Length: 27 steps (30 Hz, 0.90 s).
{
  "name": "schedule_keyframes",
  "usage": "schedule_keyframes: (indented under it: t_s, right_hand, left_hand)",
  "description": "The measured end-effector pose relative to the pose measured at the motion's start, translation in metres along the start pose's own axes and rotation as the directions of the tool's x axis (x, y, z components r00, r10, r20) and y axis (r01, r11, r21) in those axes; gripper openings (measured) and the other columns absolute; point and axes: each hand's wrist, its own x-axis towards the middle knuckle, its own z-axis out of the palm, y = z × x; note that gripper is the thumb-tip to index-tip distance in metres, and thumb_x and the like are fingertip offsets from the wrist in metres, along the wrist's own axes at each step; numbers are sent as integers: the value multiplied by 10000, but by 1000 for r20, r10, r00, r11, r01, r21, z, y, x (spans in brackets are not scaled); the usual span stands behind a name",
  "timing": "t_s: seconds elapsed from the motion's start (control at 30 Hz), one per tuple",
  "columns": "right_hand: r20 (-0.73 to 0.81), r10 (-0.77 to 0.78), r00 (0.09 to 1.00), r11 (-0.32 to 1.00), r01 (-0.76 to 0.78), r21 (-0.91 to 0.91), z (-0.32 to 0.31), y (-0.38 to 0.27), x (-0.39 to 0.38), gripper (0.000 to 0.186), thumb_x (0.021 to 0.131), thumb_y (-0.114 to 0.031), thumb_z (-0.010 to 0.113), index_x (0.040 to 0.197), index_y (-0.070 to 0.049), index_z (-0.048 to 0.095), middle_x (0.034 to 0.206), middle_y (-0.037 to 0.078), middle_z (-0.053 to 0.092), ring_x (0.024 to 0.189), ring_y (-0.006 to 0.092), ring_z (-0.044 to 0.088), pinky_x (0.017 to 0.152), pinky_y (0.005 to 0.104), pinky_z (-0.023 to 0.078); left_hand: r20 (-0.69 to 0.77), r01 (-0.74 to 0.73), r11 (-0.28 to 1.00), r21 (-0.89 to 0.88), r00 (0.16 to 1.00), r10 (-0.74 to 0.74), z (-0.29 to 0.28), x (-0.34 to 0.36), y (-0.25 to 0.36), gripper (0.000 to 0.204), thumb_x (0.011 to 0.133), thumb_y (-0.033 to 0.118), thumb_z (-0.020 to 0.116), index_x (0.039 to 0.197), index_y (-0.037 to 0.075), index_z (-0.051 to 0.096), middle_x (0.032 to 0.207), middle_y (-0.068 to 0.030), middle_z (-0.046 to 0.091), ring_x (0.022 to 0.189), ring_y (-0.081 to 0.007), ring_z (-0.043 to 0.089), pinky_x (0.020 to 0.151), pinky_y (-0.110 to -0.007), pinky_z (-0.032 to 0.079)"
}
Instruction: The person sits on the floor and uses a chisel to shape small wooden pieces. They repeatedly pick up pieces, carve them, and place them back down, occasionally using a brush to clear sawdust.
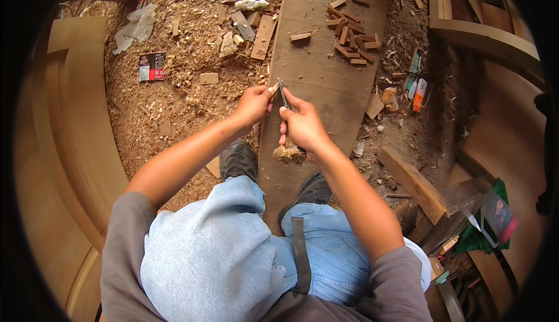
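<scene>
My left hand (254,105) pinches a small pale piece of wood (274,88) between thumb and fingers, above the left edge of the wooden plank (314,98). Close beside it, my right hand (304,123) is wrapped round a chisel (282,89). The chisel's narrow dark blade points away from me, its tip next to the wood piece; whether they touch I cannot tell. Its frayed, fibrous handle end (289,154) sticks out below my right palm. Farther along the plank lies a loose pile of small brown wooden blocks (351,36), with a single block (300,36) to its left.
Shavings and offcuts (192,101) cover the ground at left, around a red and black packet (152,67). Curved wooden parts (70,124) stand at far left. At right are an orange and white bottle (420,95), a thick timber (413,185) and a green bag (486,223).
</scene>
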Motion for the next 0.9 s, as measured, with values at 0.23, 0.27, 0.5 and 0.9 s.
schedule_keyframes:
  t_s: [0.23, 0.27, 0.5, 0.9]
  right_hand:
    - [-3, 31, 1000, 1000, -31, -3, 3, 0, -4, 563, 1038, -92, 452, 1578, -74, 297, 685, 55, 549, 464, 152, 545, 463, 311, 489]
    - [2, 11, 1000, 1000, -11, 0, 3, -1, -4, 562, 1038, -90, 451, 1578, -73, 297, 685, 57, 549, 461, 153, 544, 460, 313, 490]
    - [-66, -43, 997, 998, 46, 33, 16, 5, -2, 584, 1034, -72, 448, 1589, -85, 268, 675, 41, 536, 473, 135, 520, 473, 301, 502]
    - [-62, 17, 998, 998, -13, 65, 21, 1, -5, 585, 1035, -77, 456, 1591, -100, 273, 671, 43, 545, 493, 137, 542, 481, 298, 501]
  left_hand:
    - [-25, -47, 998, 36, 999, 47, -6, 0, 3, 271, 1077, 280, 473, 929, 99, 611, 673, 46, 490, 533, -63, 422, 479, -240, 322]
    - [-32, -48, 998, 41, 998, 50, -6, 1, 3, 272, 1077, 276, 472, 930, 96, 613, 674, 45, 491, 535, -64, 420, 481, -240, 321]
    - [-13, -44, 999, 19, 999, 44, -5, 6, -2, 267, 1077, 248, 464, 948, 84, 630, 680, 41, 504, 540, -63, 413, 491, -240, 315]
    - [-16, -31, 999, -13, 999, 30, -17, 13, 0, 253, 1065, 264, 490, 931, 86, 611, 667, 27, 502, 524, -90, 451, 477, -248, 355]
